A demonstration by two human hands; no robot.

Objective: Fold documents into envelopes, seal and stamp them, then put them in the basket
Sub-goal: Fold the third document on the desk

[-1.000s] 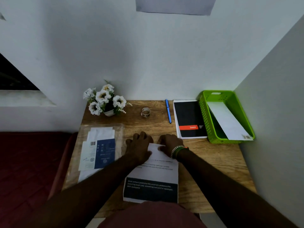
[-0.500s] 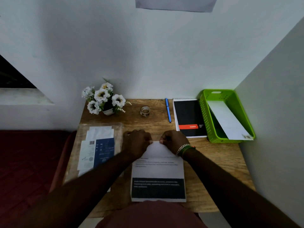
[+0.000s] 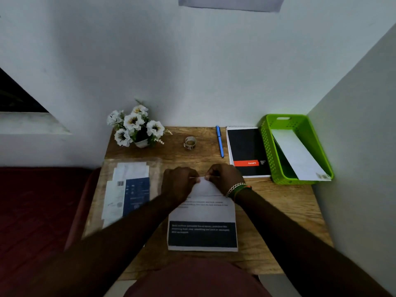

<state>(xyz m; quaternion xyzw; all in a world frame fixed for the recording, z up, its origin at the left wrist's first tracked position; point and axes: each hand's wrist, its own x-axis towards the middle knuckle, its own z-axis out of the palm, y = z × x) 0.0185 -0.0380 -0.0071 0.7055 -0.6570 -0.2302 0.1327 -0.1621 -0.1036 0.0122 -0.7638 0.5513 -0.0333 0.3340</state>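
Wooden desk (image 3: 278, 202) in white-walled corner, document (image 3: 203, 213) at centre.

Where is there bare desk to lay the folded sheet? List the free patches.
Free: the strip between the roll and the pen; the wood right of the sheet, below the basket; a smaller patch between the flowers and the roll. Crowded: the left side under the plastic sleeve, and the back right with notebook and basket.

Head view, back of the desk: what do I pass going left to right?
flower pot → roll of stamps → blue pen → black notepad → green basket, holding a white envelope.
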